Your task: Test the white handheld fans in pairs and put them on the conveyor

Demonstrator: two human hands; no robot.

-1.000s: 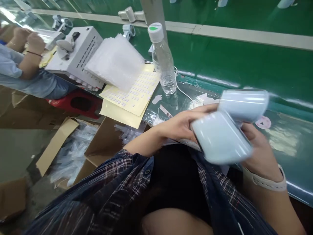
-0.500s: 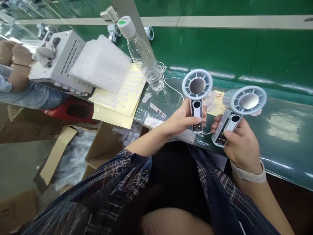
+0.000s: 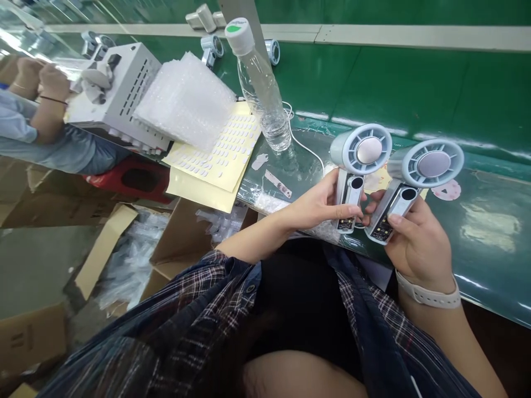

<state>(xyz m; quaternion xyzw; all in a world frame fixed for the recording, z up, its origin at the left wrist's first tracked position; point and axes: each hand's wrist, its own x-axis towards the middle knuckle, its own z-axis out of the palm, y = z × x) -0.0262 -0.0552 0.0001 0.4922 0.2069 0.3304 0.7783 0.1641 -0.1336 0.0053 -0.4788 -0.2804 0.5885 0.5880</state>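
Note:
My left hand is closed round the handle of a pale blue handheld fan, its thumb across the lower handle. A second, matching handheld fan is gripped in my right hand, with the thumb on the handle's dark strip. Both fans are tilted side by side above the bench edge, round heads up. Each has a spoked ring with a silvery disc in the centre and a dark round spot at the top of the handle. Small parts show on the dark lower strips. My right wrist wears a pale band.
A water bottle stands on the green bench, beside yellow sticker sheets under bubble-wrap bags. Left of these sit a grey metal box and a co-worker's arms. Open cardboard boxes lie below. A white cable crosses the bench.
Both fans have turned in my hands; the left one has moved right, closer to the right one, and its head now angles rightward. The whole view has shifted slightly.

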